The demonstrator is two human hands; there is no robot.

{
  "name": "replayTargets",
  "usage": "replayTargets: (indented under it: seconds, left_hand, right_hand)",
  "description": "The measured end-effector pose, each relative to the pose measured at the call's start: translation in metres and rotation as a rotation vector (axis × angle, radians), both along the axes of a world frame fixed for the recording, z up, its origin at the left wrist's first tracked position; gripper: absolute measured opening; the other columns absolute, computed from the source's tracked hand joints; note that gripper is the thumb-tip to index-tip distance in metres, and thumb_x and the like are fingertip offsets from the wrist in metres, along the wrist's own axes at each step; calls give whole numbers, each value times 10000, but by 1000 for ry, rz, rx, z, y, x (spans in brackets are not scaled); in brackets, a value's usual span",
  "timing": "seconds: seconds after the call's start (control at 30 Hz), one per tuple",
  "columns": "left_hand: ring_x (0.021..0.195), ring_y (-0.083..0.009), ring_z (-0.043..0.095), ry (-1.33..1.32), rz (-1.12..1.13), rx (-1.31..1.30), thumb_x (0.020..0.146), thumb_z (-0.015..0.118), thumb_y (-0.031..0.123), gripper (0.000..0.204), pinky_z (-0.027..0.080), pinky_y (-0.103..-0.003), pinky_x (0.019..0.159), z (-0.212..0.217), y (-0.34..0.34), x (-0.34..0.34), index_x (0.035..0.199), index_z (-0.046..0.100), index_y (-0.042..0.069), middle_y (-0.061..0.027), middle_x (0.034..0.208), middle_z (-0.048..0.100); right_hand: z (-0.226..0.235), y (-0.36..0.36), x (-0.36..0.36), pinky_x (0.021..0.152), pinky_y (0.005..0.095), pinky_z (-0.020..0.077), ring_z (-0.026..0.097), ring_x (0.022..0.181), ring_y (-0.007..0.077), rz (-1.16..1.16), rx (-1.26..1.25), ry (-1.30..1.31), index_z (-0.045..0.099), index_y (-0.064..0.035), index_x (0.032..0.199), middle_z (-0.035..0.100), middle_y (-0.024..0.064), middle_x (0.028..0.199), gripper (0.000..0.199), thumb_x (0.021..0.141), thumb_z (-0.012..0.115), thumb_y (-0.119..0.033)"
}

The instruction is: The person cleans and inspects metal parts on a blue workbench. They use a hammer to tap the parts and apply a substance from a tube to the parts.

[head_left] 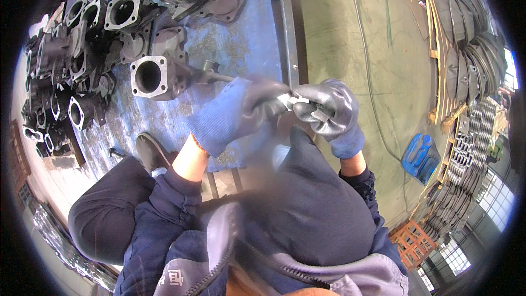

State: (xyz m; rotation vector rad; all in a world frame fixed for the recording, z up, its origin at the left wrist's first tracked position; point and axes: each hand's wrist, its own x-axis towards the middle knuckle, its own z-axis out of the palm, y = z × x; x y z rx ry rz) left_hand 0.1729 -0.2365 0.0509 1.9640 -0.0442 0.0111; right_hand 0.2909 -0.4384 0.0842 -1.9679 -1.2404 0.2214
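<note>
Both my hands wear blue knitted gloves with dark grey coated palms. My left hand [249,107] and my right hand [327,109] meet above the table's right edge. Closed fingers of both hands pinch a small white piece [290,101] between them; its kind I cannot make out. Just left of my left glove is a tool with a dark, hammer-like head [210,70]; its thin handle runs toward the glove, and whether the hand touches it is unclear. The nearest casting, a dark housing with a square machined flange [159,78] and round bore, stands on the blue worn tabletop [230,38].
Several more dark flanged castings [123,12] crowd the table's far and left parts. A metal edge [290,27] bounds the table. On the greenish floor lie a cable [368,71] and a blue plastic container [421,158]. Stacked dark parts [471,71] rest on pallets at right.
</note>
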Motion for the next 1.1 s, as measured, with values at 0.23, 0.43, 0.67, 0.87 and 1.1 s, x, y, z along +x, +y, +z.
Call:
replayTargets:
  seconds: [0.23, 0.43, 0.67, 0.87, 1.1]
  left_hand:
    - [910, -369, 672, -124, -16, 31, 759, 528, -43, 437, 544, -429, 790, 26, 3, 4, 1152, 676, 77, -182, 1004, 690]
    - [800, -376, 668, -124, 4, 169, 756, 539, 16, 375, 538, -443, 727, 44, -2, 6, 1089, 700, 73, -190, 887, 678]
    - [785, -340, 639, -128, 45, 479, 758, 577, 57, 414, 509, -445, 747, 38, -10, -10, 1159, 656, 122, -134, 865, 656]
    - [884, -318, 646, -12, 132, 490, 776, 597, 68, 398, 502, -436, 805, 23, -14, -18, 1164, 638, 145, -102, 905, 673]
    - [930, -233, 661, -8, 244, 729, 760, 675, 113, 363, 471, -453, 841, 48, 6, -18, 1117, 628, 161, -35, 875, 656]
  right_hand:
    - [20, 3, 9, 627, 362, 459, 614, 639, 259, 151, -18, -151, 729, -97, 989, 678, 60, 758, 371, 716, 813, -333]
    - [28, 0, 8, 645, 370, 468, 618, 658, 285, 192, -81, -121, 708, -91, 977, 671, 76, 774, 360, 727, 806, -331]
    - [7, 2, -16, 614, 279, 480, 578, 637, 125, -18, -65, 491, 633, -63, 1020, 628, 42, 807, 207, 884, 680, -212]
    - [1, -4, -6, 620, 211, 482, 566, 750, 75, -61, -227, 1185, 460, -43, 1338, 613, 59, 1008, 431, 939, 563, -171]
    - [26, -11, -3, 822, 342, 529, 628, 990, 242, 38, -84, 353, 497, -20, 1346, 634, 104, 1163, 481, 885, 623, -77]
